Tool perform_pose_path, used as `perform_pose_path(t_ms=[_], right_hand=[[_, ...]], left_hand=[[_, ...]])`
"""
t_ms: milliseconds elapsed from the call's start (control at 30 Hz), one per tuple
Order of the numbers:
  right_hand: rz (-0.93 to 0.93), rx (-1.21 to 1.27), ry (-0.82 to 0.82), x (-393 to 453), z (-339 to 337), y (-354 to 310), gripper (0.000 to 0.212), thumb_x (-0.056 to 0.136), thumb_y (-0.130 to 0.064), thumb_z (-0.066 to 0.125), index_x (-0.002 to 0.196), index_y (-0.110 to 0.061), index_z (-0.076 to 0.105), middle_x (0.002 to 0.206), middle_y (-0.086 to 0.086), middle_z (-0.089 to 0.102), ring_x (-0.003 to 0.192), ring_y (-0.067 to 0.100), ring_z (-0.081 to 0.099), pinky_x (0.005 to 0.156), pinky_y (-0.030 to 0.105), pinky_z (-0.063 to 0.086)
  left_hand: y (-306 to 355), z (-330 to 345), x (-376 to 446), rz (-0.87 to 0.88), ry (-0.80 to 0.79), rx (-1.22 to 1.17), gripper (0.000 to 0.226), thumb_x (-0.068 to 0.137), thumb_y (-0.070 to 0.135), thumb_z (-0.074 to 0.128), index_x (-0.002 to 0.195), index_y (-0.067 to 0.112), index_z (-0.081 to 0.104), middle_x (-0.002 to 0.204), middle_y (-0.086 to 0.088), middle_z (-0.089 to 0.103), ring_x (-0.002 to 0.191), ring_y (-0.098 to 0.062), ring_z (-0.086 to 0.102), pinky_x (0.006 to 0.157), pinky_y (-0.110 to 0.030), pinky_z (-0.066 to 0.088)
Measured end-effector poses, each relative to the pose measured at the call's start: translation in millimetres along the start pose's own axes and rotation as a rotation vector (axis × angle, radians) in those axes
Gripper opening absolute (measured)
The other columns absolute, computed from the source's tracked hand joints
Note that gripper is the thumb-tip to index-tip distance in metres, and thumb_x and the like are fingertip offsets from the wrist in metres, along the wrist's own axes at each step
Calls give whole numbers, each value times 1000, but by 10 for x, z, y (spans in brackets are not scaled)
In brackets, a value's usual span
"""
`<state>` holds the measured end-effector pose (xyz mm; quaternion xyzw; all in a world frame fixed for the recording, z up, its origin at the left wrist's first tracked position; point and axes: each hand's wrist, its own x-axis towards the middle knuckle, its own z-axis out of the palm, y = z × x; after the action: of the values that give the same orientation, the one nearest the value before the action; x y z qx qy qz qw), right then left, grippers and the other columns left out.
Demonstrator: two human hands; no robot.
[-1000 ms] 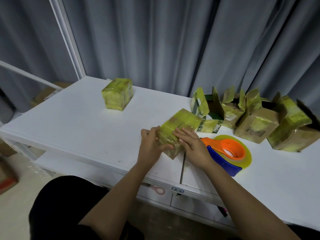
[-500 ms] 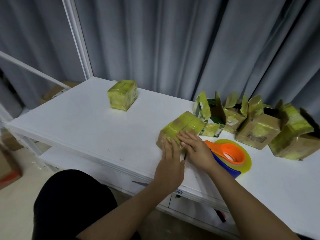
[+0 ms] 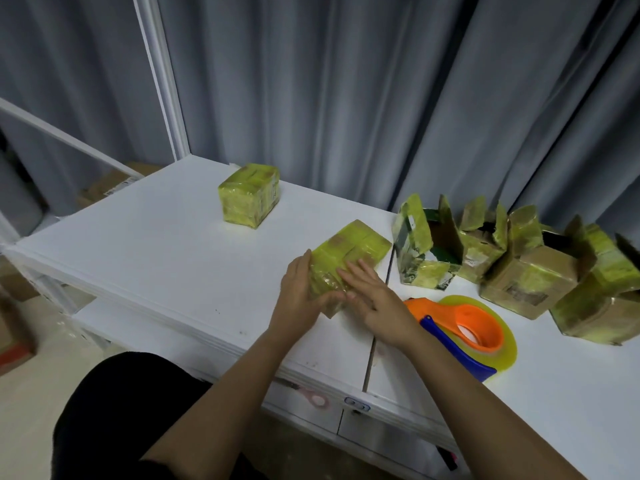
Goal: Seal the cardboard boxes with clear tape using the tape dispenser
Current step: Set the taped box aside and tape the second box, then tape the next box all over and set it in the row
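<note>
Both hands rest on the taped box (image 3: 349,258) at the middle of the white table (image 3: 145,258). The left hand (image 3: 300,292) cups the box's near left side, fingers straight along the face and thumb reaching under the near corner. The right hand (image 3: 372,299) lies flat on the box's top and near edge with its fingers spread and straight, pressing down on the tape.

This box is closed, its flaps down, and it is wrapped in yellowish glossy tape with brown cardboard showing through in patches. Just right of the right hand lies the tape dispenser (image 3: 464,332), orange with a blue handle, holding a yellowish roll and lying on its side on the table.

Farther back on the left stands a second sealed box (image 3: 249,195), also covered in the yellow-tinted tape, well apart from the hands. Along the right rear edge sits a row of open boxes (image 3: 519,268), flaps standing up and streaked with old tape; their insides look dark and what they hold cannot be told. Grey curtains (image 3: 346,81) hang behind the table.
</note>
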<state>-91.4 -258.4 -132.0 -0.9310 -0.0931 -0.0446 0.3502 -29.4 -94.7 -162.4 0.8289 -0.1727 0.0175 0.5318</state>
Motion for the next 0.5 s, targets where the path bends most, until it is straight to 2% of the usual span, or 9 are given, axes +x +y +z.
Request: perform_pose_path(t_ms=[67,133,200,233,300,367,433,500], right_hand=[[-28,-97,-25,212,77,9,46,101,-32,46,146,-32,34,158,-12,7,146,5,-11,117,32,-3],[-16,-70,-9,516,136,-4,46,99,-36,48,144,-34,39,161,-4,5,147,8,-13,116,28,-1],[3,-2,2,856,175,-34,44,97,-36,53,140,-34,45,161,0,8,147,9,-10,111,19,3],[-1,10,-4,1028,195,-37,43,97,-34,55,139,-34,47,161,0,10,147,9,-9,108,13,3],[-40,-27,-33,1347,217,-7,40,98,-26,54,138,-29,48,160,1,14,147,10,-6,103,5,3],[-96,-52,-40,1641,226,47,40,97,-16,55,135,-24,50,157,4,21,143,4,-2,104,2,3],[-126,-30,-23,1892,235,64,42,92,-6,59,131,-20,54,153,6,29,138,-1,4,99,-4,4],[-157,-19,-17,2108,269,20,42,88,-1,60,127,-14,56,148,12,35,135,-3,12,96,-6,7]], left_hand=[[-77,-143,182,-23,20,26,91,71,31,82,142,4,31,127,-4,42,117,-13,40,92,-16,30],[-147,-285,400,-33,-52,50,97,79,30,75,150,5,13,144,-6,27,131,-10,27,99,-12,21],[-240,-413,627,-29,-121,46,95,87,33,66,151,8,1,157,-12,-1,146,-17,3,112,-20,12],[-297,-485,741,-13,-134,59,93,89,37,63,151,8,1,157,-15,-7,147,-22,-1,115,-25,11],[-407,-640,961,104,-91,119,78,88,46,50,151,12,17,155,-23,-1,145,-31,8,116,-34,16],[-542,-822,1177,123,11,300,70,84,41,37,149,19,25,156,-21,5,144,-37,9,114,-43,20],[-665,-999,1395,157,202,525,61,85,39,36,143,21,34,152,-25,25,138,-46,25,106,-53,30],[-781,-1128,1617,151,281,603,55,87,46,36,130,15,49,137,-29,43,124,-51,42,98,-56,37]])
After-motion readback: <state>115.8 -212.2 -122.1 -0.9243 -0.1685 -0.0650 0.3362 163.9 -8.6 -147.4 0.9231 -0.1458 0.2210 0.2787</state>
